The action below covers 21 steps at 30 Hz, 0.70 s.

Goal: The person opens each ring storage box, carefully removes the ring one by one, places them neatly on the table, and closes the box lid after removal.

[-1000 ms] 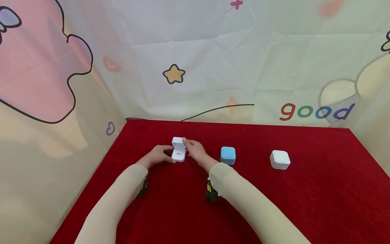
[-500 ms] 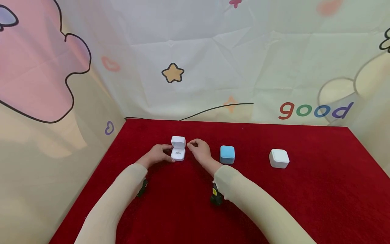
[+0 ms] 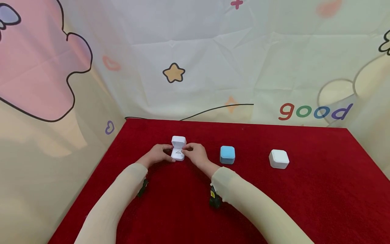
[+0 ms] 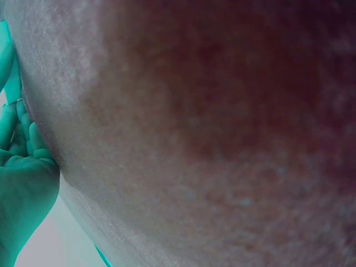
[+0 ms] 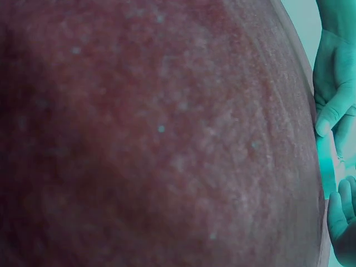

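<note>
In the head view a small white ring box [image 3: 178, 156] stands on the red cloth with its lid raised. Against its pale lining sits a thin ring [image 3: 178, 152], too small to make out well. My left hand [image 3: 156, 154] grips the box from the left, thumb at the front corner and fingers towards the back. From the right my right hand [image 3: 198, 155] reaches over the box's edge, its thumb and forefinger close together beside the ring. Whether they touch or pinch the ring is too small to tell. Both wrist views are mostly blocked by blurred cloth.
To the right of my hands stands a closed light-blue box [image 3: 227, 155]. Farther right is a closed white box [image 3: 278, 159]. Red cloth [image 3: 317, 189] covers the table, and a printed curtain [image 3: 213, 67] hangs behind it and at the sides.
My right hand let go of the raised lid, drew back to the right, then came in lower to the ring. My left hand has stayed on the box.
</note>
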Available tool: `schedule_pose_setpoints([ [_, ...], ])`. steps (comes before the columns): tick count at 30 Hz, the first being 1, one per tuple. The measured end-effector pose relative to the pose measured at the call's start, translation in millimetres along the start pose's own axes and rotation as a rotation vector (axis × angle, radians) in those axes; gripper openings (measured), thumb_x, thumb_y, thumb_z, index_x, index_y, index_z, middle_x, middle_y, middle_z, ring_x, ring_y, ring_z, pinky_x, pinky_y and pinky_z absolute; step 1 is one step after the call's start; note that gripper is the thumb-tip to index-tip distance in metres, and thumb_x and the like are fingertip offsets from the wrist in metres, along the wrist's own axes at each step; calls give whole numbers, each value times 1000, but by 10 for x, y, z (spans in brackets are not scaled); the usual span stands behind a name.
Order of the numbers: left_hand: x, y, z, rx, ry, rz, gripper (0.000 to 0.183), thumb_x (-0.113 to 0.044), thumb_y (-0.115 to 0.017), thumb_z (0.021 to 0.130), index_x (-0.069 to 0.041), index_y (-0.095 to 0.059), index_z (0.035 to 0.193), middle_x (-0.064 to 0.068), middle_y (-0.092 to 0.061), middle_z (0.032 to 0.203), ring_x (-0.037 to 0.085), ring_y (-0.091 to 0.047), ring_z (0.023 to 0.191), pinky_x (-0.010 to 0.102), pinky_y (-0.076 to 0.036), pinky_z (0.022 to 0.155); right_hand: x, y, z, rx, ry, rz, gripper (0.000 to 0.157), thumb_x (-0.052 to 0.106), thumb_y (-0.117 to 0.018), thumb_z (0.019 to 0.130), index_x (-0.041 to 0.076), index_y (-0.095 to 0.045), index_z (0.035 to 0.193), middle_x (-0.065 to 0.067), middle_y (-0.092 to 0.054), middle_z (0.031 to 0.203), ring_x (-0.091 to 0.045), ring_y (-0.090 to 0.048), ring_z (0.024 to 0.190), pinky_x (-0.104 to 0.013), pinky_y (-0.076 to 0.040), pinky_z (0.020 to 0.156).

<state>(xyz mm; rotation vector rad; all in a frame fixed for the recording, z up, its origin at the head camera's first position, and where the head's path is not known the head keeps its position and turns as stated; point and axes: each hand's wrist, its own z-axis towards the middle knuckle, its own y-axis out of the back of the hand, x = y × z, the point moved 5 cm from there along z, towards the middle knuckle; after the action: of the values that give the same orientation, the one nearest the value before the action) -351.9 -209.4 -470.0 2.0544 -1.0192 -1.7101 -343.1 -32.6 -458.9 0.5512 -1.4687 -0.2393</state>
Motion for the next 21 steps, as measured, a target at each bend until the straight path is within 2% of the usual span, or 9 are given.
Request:
schedule_pose_setpoints([
  [10, 13, -1, 12, 3, -16, -10, 65, -9, -78, 87, 4, -52, 146, 24, -60, 142, 34, -58, 125, 41, -51, 105, 11, -90, 18, 33, 45, -78, 17, 12, -71, 95, 2, -78, 108, -13, -77, 112, -24, -68, 101, -32, -56, 86],
  [21, 17, 5, 21, 4, 1, -31, 65, -9, -78, 88, 3, -52, 146, 23, -60, 143, 32, -58, 125, 43, -50, 108, 74, -79, 66, 63, 83, -165, 14, 8, -71, 94, 0, -80, 101, -14, -80, 102, -16, -63, 85, -21, -48, 71],
])
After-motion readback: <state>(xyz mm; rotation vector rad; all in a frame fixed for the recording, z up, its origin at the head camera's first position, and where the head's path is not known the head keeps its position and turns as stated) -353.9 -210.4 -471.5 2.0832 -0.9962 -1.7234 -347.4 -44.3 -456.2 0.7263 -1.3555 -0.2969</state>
